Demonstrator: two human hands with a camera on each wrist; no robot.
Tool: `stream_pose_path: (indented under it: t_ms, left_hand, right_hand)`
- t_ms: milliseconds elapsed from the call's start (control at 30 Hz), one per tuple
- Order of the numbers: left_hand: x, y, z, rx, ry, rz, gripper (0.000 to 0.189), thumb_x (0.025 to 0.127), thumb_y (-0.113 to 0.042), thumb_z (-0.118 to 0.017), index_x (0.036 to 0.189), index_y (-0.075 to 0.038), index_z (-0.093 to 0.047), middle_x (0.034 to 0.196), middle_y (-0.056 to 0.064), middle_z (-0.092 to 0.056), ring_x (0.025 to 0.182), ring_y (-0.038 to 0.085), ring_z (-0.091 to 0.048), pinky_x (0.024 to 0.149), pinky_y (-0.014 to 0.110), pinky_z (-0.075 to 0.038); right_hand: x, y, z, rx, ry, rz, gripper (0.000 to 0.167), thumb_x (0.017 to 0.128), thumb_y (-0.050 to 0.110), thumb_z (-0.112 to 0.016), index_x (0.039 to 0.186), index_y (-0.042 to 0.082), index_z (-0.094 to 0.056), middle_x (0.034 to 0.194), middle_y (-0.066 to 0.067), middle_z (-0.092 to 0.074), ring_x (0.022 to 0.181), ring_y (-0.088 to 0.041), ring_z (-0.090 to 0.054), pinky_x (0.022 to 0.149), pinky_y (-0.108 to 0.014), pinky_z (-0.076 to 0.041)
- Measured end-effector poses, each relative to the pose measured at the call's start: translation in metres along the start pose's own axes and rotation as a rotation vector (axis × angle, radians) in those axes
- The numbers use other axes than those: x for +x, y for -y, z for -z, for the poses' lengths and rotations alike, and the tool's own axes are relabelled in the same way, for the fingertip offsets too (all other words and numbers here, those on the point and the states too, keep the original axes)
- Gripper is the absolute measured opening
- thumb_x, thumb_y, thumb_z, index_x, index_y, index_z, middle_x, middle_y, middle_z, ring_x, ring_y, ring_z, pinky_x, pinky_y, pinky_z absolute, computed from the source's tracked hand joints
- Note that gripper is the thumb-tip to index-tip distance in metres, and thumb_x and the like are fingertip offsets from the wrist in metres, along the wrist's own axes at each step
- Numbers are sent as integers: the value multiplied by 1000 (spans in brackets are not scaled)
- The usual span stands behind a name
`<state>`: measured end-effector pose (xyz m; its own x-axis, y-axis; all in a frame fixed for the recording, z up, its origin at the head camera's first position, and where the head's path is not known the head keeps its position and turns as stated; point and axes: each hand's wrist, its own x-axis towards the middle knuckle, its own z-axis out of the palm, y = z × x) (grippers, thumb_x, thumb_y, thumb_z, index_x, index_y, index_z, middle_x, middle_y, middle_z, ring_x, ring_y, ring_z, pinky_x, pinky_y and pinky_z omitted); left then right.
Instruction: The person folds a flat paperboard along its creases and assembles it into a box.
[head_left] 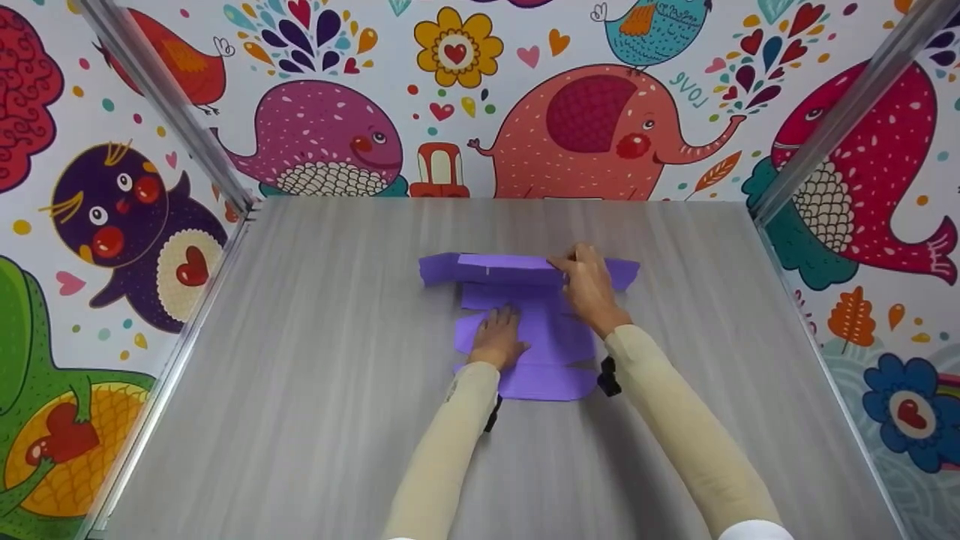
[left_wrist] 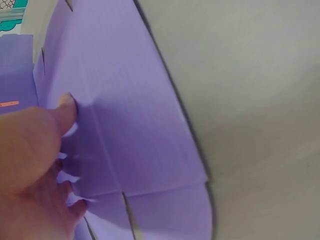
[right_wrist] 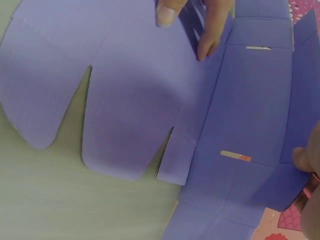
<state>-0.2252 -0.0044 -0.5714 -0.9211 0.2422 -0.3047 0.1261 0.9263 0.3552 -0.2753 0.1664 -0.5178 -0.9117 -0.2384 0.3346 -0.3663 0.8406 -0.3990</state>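
A purple flat cardboard box blank (head_left: pixel 551 330) with creases and slits lies on the table, its far panel (head_left: pixel 517 271) folded upright. My left hand (head_left: pixel 496 341) rests on the middle of the blank with its fingers spread forward; the left wrist view shows its thumb (left_wrist: pixel 67 112) on the cardboard. At the far side my right hand (head_left: pixel 590 289) pinches the upper edge of the raised panel near its right end. In the right wrist view, that panel has narrow slots (right_wrist: pixel 236 155), and my right thumb (right_wrist: pixel 301 160) presses its edge.
The grey wood-grain table (head_left: pixel 315 360) extends around the blank. Metal rails (head_left: pixel 180 337) edge its sides, and a wall (head_left: pixel 517 165) with printed cartoon animals stands at the back. The blank's side wings (head_left: pixel 439 270) stick out left and right at the far end.
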Motion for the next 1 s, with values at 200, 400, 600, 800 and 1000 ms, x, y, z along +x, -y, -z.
stream_pose_path:
  t_ms: [200,400,600,800,1000]
  left_hand:
    - [3,3,-4,11,-13,-10,69,100,-35,-60,156,-8,-32,165,10,-29,153,31,-24,125,45,-25]
    - [5,5,-7,8,-16,-14,68,100,-35,-60,156,-8,-34,165,10,-30,153,32,-24,126,45,-24]
    - [8,7,-11,26,-27,-20,67,99,-37,-61,154,-8,-37,163,10,-33,152,32,-27,125,46,-26]
    - [6,4,-8,23,-30,-9,66,98,-37,-61,154,-8,-38,162,10,-35,152,32,-27,125,47,-26]
    - [4,5,-9,14,-53,-29,67,99,-37,-61,155,-10,-36,161,10,-36,152,31,-27,124,43,-26]
  right_hand:
    - [-4,-4,-4,0,-27,39,48,81,-16,-60,121,8,-73,108,-17,-61,102,-35,-56,90,-49,-49]
    - [-7,-6,-7,8,-14,38,52,80,-15,-61,125,10,-72,120,-18,-62,113,-37,-56,98,-50,-48]
    - [-11,-9,-12,40,14,30,55,78,-17,-60,127,5,-69,133,-20,-61,126,-39,-55,110,-56,-43]
    - [-12,-11,-18,49,-54,92,39,81,-8,-69,119,0,-71,130,-22,-64,123,-41,-59,105,-57,-48]
    - [-13,-9,-15,7,-3,86,45,86,27,-80,121,0,-71,130,-23,-63,124,-40,-59,106,-56,-46]
